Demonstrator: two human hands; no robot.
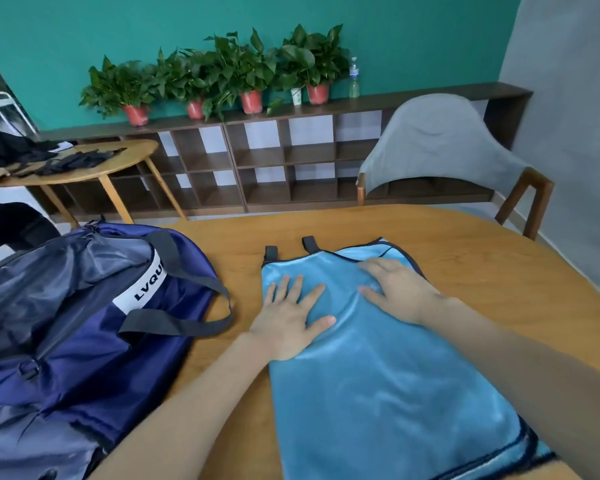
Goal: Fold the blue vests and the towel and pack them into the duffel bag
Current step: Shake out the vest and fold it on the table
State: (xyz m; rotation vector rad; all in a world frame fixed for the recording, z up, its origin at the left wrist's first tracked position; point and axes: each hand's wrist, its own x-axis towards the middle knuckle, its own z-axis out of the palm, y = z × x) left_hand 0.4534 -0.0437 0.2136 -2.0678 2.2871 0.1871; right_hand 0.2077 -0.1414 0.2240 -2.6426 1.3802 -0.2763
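Observation:
A light blue vest (388, 386) with dark trim lies on the wooden table (499, 271), folded lengthwise into a long strip, its two dark straps pointing away from me. My left hand (291, 317) presses flat on its upper left part, fingers spread. My right hand (399, 292) rests flat on the upper right part, palm down. A navy duffel bag (84, 334) lies to the left of the vest, unzipped, its grey lining showing and a black handle loop reaching toward the vest. No towel is visible.
A grey-covered wooden chair (440, 147) stands behind the table's far right edge. A second round table (94, 168) at the back left carries dark items. Potted plants (222, 74) line a low shelf unit against the green wall.

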